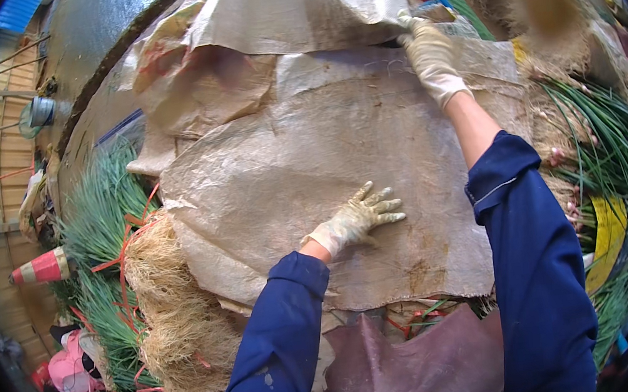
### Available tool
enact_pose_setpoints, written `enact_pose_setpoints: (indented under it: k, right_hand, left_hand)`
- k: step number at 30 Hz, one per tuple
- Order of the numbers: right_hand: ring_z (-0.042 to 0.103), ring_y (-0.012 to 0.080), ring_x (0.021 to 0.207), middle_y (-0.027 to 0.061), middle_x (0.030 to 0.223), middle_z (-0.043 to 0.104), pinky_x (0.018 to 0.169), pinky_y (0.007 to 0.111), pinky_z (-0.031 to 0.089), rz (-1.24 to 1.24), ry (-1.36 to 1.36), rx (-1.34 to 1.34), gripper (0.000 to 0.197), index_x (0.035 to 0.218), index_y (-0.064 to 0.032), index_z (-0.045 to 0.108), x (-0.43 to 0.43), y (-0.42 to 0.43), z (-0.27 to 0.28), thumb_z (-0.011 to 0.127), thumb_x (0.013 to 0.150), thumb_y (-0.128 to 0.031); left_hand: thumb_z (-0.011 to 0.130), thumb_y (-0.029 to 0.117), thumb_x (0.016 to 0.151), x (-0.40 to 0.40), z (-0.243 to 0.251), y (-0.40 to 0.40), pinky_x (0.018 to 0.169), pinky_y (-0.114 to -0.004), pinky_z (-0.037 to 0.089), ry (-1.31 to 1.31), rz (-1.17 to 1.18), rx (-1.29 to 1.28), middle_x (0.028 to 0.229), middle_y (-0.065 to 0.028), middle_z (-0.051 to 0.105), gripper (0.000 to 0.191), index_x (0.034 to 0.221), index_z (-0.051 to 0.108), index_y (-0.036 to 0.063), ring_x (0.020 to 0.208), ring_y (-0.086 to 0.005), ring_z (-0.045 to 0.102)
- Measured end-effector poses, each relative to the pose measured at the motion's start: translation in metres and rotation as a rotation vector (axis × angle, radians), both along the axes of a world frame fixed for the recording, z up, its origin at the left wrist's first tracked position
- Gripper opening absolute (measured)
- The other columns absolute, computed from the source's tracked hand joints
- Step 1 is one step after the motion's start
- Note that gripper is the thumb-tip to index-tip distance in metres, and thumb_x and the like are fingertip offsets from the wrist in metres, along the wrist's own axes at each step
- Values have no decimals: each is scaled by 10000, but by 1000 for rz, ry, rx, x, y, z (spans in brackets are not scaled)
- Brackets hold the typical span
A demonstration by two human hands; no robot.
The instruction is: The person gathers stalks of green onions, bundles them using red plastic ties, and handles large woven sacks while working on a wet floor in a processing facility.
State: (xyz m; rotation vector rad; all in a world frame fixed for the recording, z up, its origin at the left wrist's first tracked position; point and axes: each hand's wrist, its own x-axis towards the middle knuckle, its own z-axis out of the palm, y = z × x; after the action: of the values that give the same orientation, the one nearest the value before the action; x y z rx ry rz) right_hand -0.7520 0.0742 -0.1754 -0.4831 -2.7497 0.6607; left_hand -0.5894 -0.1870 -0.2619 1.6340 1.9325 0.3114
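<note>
A woven plastic sack (311,167), pale brown and stained, lies spread flat before me. My left hand (354,217), in a dirty cream glove, is over its lower middle with the fingers apart and nothing in them. Farther off, my right hand (430,55), gloved the same way, has its fingertips closed on the corner of a second woven sack (298,9). That lighter sack overlaps the far edge of the flat one. Part of the right fingers is hidden by the cloth and the glove.
Bundled green onions (103,202) with pale roots (171,317) and red ties line the left. Loose green onions (603,134) lie at right. A traffic cone (40,266) and a person in pink (72,368) are far left. A maroon apron (408,359) covers my lap.
</note>
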Motion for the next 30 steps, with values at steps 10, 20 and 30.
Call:
enact_pose_setpoints:
  k: [10, 20, 30]
  right_hand:
    - [664, 207, 877, 79, 995, 677, 779, 314, 526, 304, 398, 33, 178, 1044, -80, 639, 93, 50, 171, 624, 868, -107]
    - [612, 258, 821, 80, 910, 615, 725, 387, 503, 502, 332, 616, 366, 1081, -141, 601, 287, 36, 154, 697, 728, -150]
    - [669, 269, 900, 120, 847, 675, 749, 416, 539, 777, -1076, 262, 157, 920, -71, 668, 367, -97, -91, 612, 813, -171]
  left_hand:
    - [704, 600, 687, -160, 65, -10, 1098, -597, 241, -2370, 1061, 1567, 1485, -139, 289, 1053, 1464, 198, 103, 1361, -328, 279]
    - [539, 252, 955, -64, 167, -100, 919, -248, 471, -1044, 1701, 1396, 1183, -95, 587, 392, 1273, 517, 23, 1051, -174, 560]
    - [730, 156, 817, 149, 6, -277, 332, -276, 231, -1125, 2369, 1174, 496, 85, 319, 208, 974, 610, 217, 363, -96, 231]
